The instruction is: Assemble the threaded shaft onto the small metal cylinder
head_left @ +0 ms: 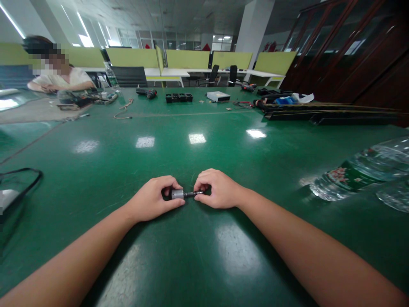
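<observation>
Low over the green table [198,157], my left hand [151,198] is closed round a short silver metal cylinder [177,194], thumb in front and fingers behind. A thin dark metal rod [189,194] runs from the cylinder's right end. My right hand [219,189] pinches the rod's far end between thumb and fingers. The two pieces lie in one line, roughly level, and meet between my hands. Whether the rod is fixed inside the cylinder I cannot tell. My fingertips cover part of both pieces.
Water bottles [354,175] lie at the right. A black cable [32,174] loops at the left edge. Along the far side are a power drill [147,92], a black tray-like part [179,97], a white box [218,97] and long black bars [287,114]. Another person [60,76] sits far left.
</observation>
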